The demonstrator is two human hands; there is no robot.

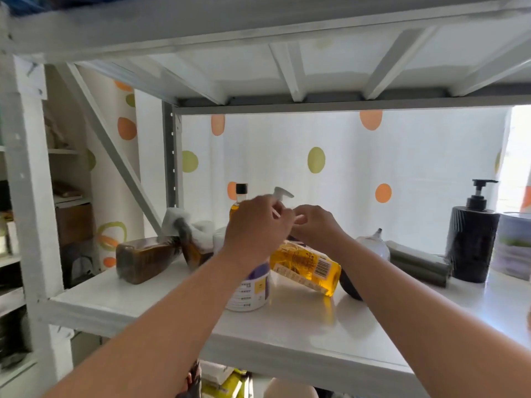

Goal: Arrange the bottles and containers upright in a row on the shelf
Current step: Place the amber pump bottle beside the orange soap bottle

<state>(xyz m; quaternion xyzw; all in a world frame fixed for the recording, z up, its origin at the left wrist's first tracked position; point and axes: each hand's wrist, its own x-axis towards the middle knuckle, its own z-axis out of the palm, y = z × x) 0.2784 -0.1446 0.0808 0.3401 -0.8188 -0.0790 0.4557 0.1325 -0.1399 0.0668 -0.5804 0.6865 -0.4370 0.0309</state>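
On the shelf [287, 326], far left, a toppled bottle [143, 258] lies on its side, with a leaning bottle [192, 248] just right of it. Mid-shelf, a tub [253, 291] stands below my left hand [255, 225], a flat bottle [307, 265] lying just right of it. Further right lies a roll [416, 265], then a pump dispenser [472, 242] stands upright, a jar [514, 245] beside it.

— From where was the scene viewed?

— It was viewed through one wide-angle lens worn at head height, directly before the shelf [287, 334]. The lens was faced forward, and the white board was seen from a little above.

— How near was it set?

— Close. Both forearms were seen entering from the lower edge. The left hand [255, 225] and right hand [316, 225] were framed together at the centre, above the pump bottle [250, 294]. The upper shelf [316, 70] was caught from beneath across the top, with the dotted curtain [402, 168] behind.
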